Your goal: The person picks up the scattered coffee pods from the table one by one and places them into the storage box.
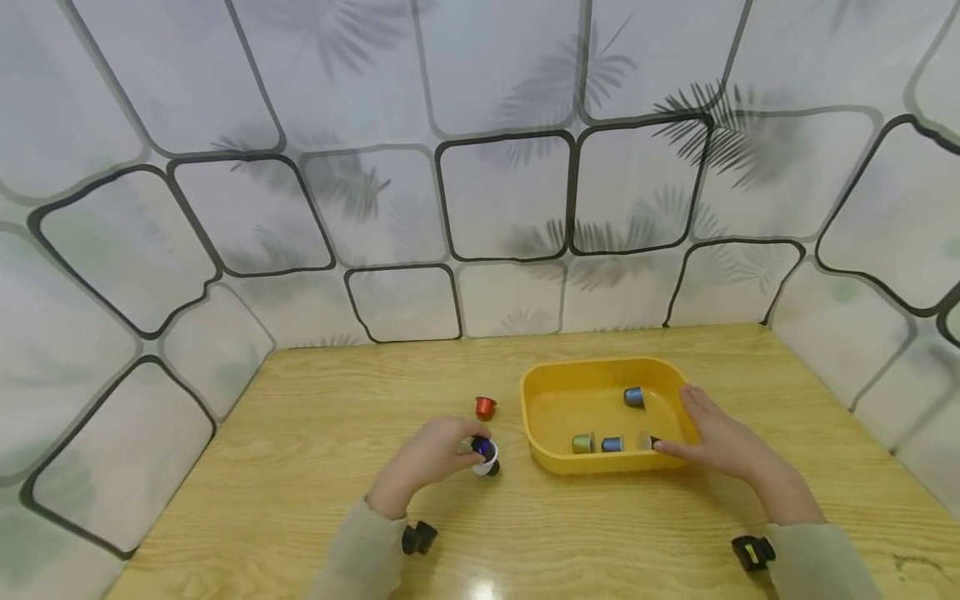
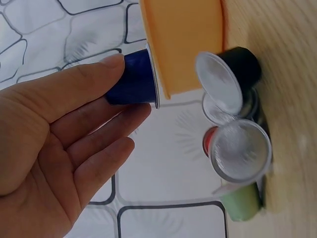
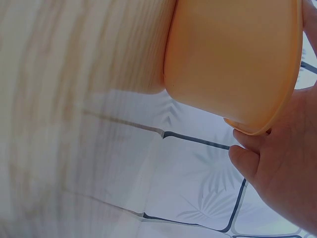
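My left hand (image 1: pixel 427 462) pinches a dark blue coffee capsule (image 2: pixel 133 79) between thumb and fingers, left of the yellow tray (image 1: pixel 555 404). Beside that hand on the table is a white-rimmed capsule (image 1: pixel 484 469), partly covered by the fingers. A red capsule (image 1: pixel 485 407) stands just beyond. In the left wrist view a black capsule (image 2: pixel 245 67), a silver-lidded capsule (image 2: pixel 241 151) and a green one (image 2: pixel 242 204) cluster together. My right hand (image 1: pixel 723 446) grips the tray's right end, thumb over the near rim and fingers along the outer wall.
Inside the tray lie a blue capsule (image 1: pixel 633 397) at the back, and a green capsule (image 1: pixel 582 442), another blue capsule (image 1: pixel 612 444) and a pale one (image 1: pixel 647 441) along the near wall. A patterned white cloth (image 1: pixel 510 300) rises behind the wooden table (image 1: pixel 337 417).
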`<state>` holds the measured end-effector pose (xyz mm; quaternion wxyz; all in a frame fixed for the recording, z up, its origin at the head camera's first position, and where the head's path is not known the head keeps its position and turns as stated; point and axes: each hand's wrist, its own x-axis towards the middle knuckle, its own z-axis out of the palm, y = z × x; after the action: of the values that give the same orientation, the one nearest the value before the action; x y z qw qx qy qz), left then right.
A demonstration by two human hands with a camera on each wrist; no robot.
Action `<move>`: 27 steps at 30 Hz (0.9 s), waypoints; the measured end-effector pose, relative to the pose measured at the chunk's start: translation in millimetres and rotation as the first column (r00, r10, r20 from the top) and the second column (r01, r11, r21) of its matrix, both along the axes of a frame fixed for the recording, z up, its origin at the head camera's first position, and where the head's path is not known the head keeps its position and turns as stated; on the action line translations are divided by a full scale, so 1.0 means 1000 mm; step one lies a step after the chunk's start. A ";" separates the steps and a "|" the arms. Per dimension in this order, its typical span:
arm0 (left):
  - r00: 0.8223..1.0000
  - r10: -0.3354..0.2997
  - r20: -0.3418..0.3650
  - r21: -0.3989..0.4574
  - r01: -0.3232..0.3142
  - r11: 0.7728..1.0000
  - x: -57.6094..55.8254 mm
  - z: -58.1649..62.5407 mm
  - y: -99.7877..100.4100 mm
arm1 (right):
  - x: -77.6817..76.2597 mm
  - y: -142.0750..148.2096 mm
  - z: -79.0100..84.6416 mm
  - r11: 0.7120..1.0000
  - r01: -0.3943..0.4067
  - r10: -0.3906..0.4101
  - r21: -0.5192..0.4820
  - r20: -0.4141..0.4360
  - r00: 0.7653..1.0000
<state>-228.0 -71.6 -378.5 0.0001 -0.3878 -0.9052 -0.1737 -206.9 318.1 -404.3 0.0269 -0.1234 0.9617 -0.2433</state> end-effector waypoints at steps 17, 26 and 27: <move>0.996 -0.072 -0.051 0.061 0.075 0.995 -0.010 0.014 0.042 | -0.001 0.000 -0.002 1.000 0.004 -0.004 0.010 0.008 1.000; 0.996 -0.051 -0.077 0.083 0.057 0.995 -0.017 0.011 0.064 | 0.000 0.000 0.000 1.000 0.004 -0.004 0.012 0.010 1.000; 0.996 -0.042 -0.076 0.071 0.047 0.996 -0.018 0.010 0.067 | 0.000 0.000 -0.001 1.000 0.004 -0.004 0.014 0.009 1.000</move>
<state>-246.1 -4.9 -368.8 0.0443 -0.4138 -0.8888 -0.1921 -207.3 318.1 -404.8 0.0316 -0.1200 0.9635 -0.2373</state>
